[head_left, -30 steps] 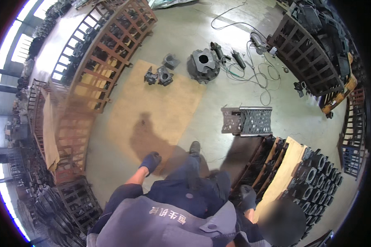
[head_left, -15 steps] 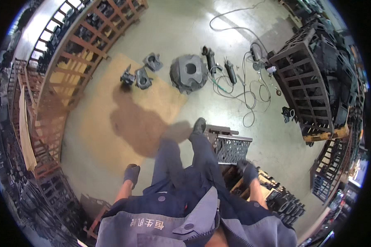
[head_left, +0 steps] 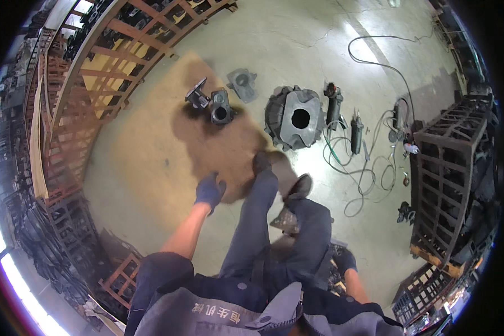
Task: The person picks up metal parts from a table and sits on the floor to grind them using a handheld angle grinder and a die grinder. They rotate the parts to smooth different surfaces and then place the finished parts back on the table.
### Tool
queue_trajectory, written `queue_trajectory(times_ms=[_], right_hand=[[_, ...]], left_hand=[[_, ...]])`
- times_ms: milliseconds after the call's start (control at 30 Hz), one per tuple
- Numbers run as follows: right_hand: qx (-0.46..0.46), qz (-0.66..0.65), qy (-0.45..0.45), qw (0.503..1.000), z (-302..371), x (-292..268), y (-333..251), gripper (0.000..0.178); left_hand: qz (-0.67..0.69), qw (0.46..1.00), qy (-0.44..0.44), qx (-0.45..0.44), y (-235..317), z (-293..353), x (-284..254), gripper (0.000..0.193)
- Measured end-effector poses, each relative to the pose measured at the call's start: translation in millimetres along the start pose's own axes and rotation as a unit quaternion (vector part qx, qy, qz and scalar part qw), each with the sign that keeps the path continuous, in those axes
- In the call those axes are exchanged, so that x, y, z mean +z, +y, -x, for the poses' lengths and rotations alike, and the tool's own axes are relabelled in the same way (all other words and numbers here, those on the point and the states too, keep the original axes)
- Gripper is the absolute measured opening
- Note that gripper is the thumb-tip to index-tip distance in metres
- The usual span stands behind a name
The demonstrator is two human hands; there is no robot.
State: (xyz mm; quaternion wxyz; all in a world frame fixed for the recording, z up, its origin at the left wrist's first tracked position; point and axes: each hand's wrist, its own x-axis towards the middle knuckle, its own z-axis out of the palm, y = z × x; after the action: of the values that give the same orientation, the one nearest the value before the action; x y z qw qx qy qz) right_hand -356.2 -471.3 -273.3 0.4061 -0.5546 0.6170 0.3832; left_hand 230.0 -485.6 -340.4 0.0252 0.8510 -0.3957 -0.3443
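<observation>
My left hand [head_left: 210, 190], in a dark blue glove, reaches forward over the floor beside my left leg. Its thumb stands apart from the fingers and nothing is in it. Nearest ahead of it are a grey metal casting with a round hole [head_left: 220, 112] and a dark flanged part [head_left: 197, 97]. A flatter grey casting [head_left: 242, 84] lies just beyond. To their right rests a large round grey housing [head_left: 281, 126] with a hole in its middle. My right hand [head_left: 345, 260], in a dark glove, hangs low beside my right leg; its fingers are too dark to make out.
Two dark handheld power tools [head_left: 356, 134] [head_left: 334, 106] lie right of the housing among looped cables [head_left: 369, 185]. A dark metal crate [head_left: 439, 168] stands at the right. A brown slatted rack [head_left: 112, 73] curves along the left. A metal piece [head_left: 285, 221] shows between my legs.
My left hand has come up and forward, its fingers loosening. My legs have shifted, covering most of the perforated metal stand. The castings and tools now appear further right; my right hand sits lower.
</observation>
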Motion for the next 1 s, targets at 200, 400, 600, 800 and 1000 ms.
queue_trajectory(times_ms=[200, 400, 600, 800, 1000], right_hand=[[0.008, -0.053, -0.039, 0.998, -119.9, 76.6, 35.6, 0.049], [0.109, -0.123, -0.054, 0.985, -254.4, 127.9, 21.3, 0.046], [0.110, -0.161, -0.049, 0.979, -353.3, 132.2, 10.0, 0.046], [0.099, -0.177, -0.049, 0.978, -396.7, 134.5, 16.9, 0.046], [0.040, -0.160, -0.044, 0.985, -424.1, 136.6, 24.6, 0.046]], left_hand=[[-0.031, 0.976, 0.155, 0.150, 118.9, -227.6, 22.0, 0.053], [0.011, 0.974, 0.197, 0.114, 123.5, -407.2, 125.9, 0.058], [-0.124, 0.974, 0.187, 0.008, 138.3, -517.3, 187.1, 0.074], [-0.182, 0.958, 0.220, 0.005, 129.7, -552.0, 207.7, 0.037], [-0.199, 0.962, 0.170, 0.085, 51.8, -518.2, 177.4, 0.019]])
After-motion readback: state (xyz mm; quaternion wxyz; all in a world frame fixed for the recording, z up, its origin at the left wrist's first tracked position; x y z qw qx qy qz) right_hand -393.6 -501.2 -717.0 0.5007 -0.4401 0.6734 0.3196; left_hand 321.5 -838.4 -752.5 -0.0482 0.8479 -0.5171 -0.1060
